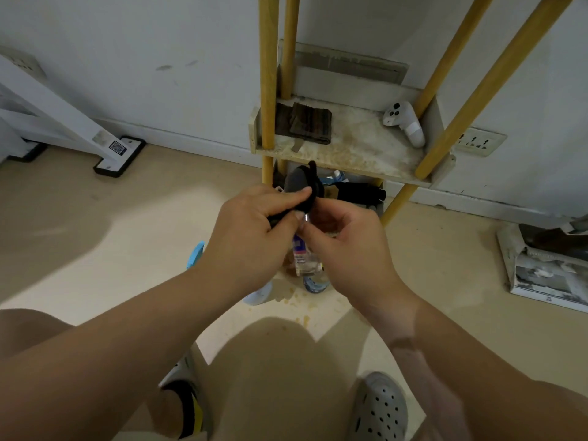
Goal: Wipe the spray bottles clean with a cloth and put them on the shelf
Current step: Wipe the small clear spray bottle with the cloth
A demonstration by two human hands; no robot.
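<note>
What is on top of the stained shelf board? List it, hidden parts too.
On the shelf board: a folded brown cloth at left, a white controller at right. A yellow post covers the cloth's left edge.

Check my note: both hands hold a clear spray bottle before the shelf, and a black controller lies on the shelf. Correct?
No: the head view shows the controller is white, not black. Otherwise right: left hand and right hand hold the clear spray bottle before the shelf, where the controller lies.
</note>
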